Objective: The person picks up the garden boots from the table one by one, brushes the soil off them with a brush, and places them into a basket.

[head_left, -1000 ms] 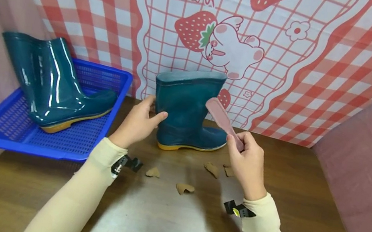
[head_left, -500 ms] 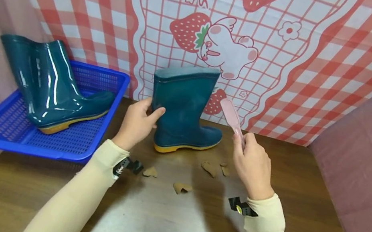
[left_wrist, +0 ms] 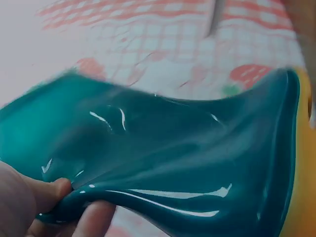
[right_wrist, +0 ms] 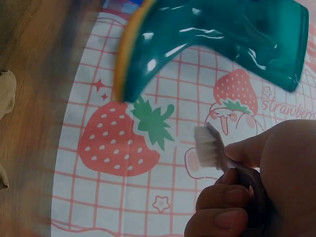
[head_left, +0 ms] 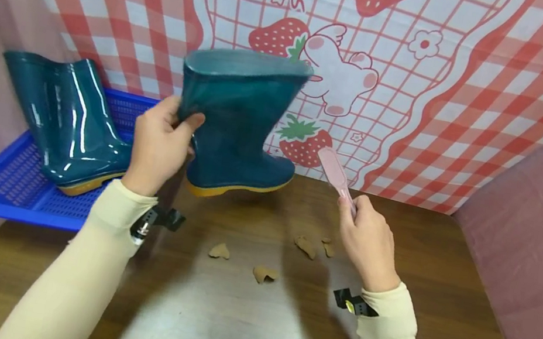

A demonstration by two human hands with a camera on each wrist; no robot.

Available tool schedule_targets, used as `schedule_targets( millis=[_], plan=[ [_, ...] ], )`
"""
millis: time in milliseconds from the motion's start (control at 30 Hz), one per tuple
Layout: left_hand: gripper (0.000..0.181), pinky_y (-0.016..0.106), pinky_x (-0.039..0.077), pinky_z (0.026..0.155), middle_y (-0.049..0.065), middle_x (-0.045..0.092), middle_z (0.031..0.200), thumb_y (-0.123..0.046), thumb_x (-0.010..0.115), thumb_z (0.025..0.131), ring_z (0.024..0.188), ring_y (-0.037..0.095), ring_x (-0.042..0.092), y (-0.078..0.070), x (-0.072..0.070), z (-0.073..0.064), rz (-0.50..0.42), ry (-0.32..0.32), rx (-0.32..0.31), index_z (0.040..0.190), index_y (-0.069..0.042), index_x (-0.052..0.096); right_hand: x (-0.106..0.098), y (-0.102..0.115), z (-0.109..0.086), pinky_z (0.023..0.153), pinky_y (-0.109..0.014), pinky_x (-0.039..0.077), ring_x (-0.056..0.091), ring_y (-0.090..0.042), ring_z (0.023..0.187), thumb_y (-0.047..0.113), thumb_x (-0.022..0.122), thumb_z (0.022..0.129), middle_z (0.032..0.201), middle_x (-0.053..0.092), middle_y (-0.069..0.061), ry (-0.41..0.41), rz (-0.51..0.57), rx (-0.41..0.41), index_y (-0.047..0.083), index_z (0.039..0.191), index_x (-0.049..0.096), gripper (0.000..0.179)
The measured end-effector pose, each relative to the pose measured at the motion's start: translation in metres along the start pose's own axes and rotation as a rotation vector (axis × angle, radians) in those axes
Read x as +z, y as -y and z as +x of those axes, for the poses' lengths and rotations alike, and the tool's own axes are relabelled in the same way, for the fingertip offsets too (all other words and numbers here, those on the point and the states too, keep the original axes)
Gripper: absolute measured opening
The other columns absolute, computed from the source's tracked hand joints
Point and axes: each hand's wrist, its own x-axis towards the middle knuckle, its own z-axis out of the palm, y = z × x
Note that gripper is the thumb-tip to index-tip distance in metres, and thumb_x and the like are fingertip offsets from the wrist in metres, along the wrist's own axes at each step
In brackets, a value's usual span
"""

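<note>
My left hand (head_left: 160,143) grips a dark green rubber boot (head_left: 241,123) by the back of its shaft, the thumb on the near side. The boot hangs over the table with its yellow sole down and its toe to the right. In the left wrist view, thumb and fingers pinch a fold of the boot's shaft (left_wrist: 148,153). My right hand (head_left: 369,241) holds a pink brush (head_left: 335,171) by its handle, to the right of the boot and apart from it. White bristles (right_wrist: 207,148) show in the right wrist view.
A second green boot (head_left: 78,127) stands in a blue plastic basket (head_left: 4,207) at the left. Several brown scraps (head_left: 264,275) lie on the wooden table (head_left: 235,330). A red and white checked cloth (head_left: 473,106) hangs behind, with pink cloth at both sides.
My left hand has lifted the boot off the table and carried it left, in front of the basket. The right hand first drew the brush away from the boot, then stayed nearly still.
</note>
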Motion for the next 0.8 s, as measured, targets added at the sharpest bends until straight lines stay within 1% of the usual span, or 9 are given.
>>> schedule_targets(
  millis=[100, 200, 267, 400, 467, 533, 700, 767, 800],
  plan=[
    [0.025, 0.015, 0.05, 0.049, 0.01, 0.075, 0.086, -0.022, 0.07, 0.1, 0.051, 0.001, 0.061, -0.006, -0.026, 0.013, -0.011, -0.106, -0.03, 0.104, 0.003, 0.072, 0.0, 0.0, 0.0, 0.052, -0.037, 0.035, 0.049, -0.025, 0.06, 0.044, 0.048, 0.108, 0.066, 0.046, -0.005, 0.01, 0.01, 0.002, 0.01, 0.089, 0.054, 0.04],
    [0.021, 0.012, 0.048, 0.049, -0.002, 0.071, 0.076, -0.02, 0.072, 0.099, 0.05, -0.003, 0.059, -0.007, -0.055, 0.022, -0.006, -0.216, -0.031, 0.101, 0.001, 0.073, 0.0, 0.0, 0.0, 0.051, -0.037, 0.035, 0.048, -0.025, 0.06, 0.045, 0.048, 0.108, 0.066, 0.047, -0.006, 0.012, 0.015, 0.003, 0.01, 0.089, 0.054, 0.04],
    [0.015, 0.011, 0.047, 0.05, -0.013, 0.067, 0.074, -0.02, 0.073, 0.098, 0.051, -0.005, 0.058, -0.007, -0.072, 0.025, 0.012, -0.279, -0.031, 0.1, -0.005, 0.075, 0.001, -0.001, 0.0, 0.051, -0.037, 0.035, 0.049, -0.025, 0.06, 0.045, 0.049, 0.108, 0.066, 0.047, -0.006, 0.016, 0.016, 0.002, 0.01, 0.09, 0.055, 0.04],
    [0.009, 0.007, 0.045, 0.053, -0.024, 0.061, 0.073, -0.022, 0.072, 0.099, 0.051, -0.01, 0.054, -0.004, -0.1, 0.027, 0.128, -0.385, -0.023, 0.098, -0.014, 0.075, 0.003, -0.001, 0.001, 0.05, -0.036, 0.035, 0.048, -0.024, 0.059, 0.044, 0.05, 0.108, 0.066, 0.047, -0.006, 0.031, 0.018, -0.001, 0.01, 0.09, 0.054, 0.039],
    [0.016, 0.007, 0.043, 0.057, -0.027, 0.058, 0.074, -0.024, 0.07, 0.1, 0.055, -0.013, 0.052, -0.002, -0.109, 0.026, 0.212, -0.427, -0.022, 0.099, -0.009, 0.076, 0.004, -0.001, 0.0, 0.05, -0.036, 0.034, 0.048, -0.024, 0.058, 0.043, 0.05, 0.108, 0.066, 0.047, -0.006, 0.035, 0.017, -0.005, 0.009, 0.089, 0.054, 0.038],
    [0.023, 0.008, 0.039, 0.062, -0.026, 0.057, 0.077, -0.024, 0.068, 0.1, 0.061, -0.015, 0.049, -0.001, -0.117, 0.025, 0.294, -0.454, -0.018, 0.099, -0.003, 0.076, 0.005, -0.001, 0.0, 0.05, -0.036, 0.034, 0.048, -0.024, 0.058, 0.042, 0.051, 0.108, 0.066, 0.046, -0.005, 0.04, 0.019, -0.01, 0.009, 0.089, 0.054, 0.037],
    [0.029, 0.012, 0.029, 0.065, -0.002, 0.069, 0.086, -0.026, 0.065, 0.1, 0.071, -0.015, 0.042, 0.003, -0.126, 0.015, 0.428, -0.424, -0.011, 0.101, 0.001, 0.075, 0.007, 0.001, 0.001, 0.05, -0.036, 0.035, 0.048, -0.023, 0.059, 0.04, 0.052, 0.107, 0.066, 0.046, -0.005, 0.052, 0.017, -0.023, 0.009, 0.091, 0.055, 0.036],
    [0.031, 0.01, 0.032, 0.063, -0.004, 0.068, 0.08, -0.028, 0.066, 0.1, 0.067, -0.017, 0.042, 0.005, -0.129, 0.011, 0.427, -0.395, -0.033, 0.1, 0.001, 0.074, 0.008, 0.002, 0.001, 0.051, -0.036, 0.035, 0.048, -0.023, 0.059, 0.04, 0.052, 0.107, 0.066, 0.047, -0.005, 0.054, 0.016, -0.027, 0.009, 0.091, 0.055, 0.036],
    [0.03, 0.007, 0.033, 0.061, -0.01, 0.066, 0.074, -0.027, 0.066, 0.1, 0.062, -0.019, 0.042, 0.007, -0.131, 0.01, 0.414, -0.382, -0.052, 0.099, 0.002, 0.073, 0.008, 0.003, 0.002, 0.05, -0.036, 0.035, 0.048, -0.023, 0.059, 0.04, 0.052, 0.107, 0.067, 0.047, -0.005, 0.056, 0.017, -0.027, 0.009, 0.091, 0.055, 0.036]
  ],
)
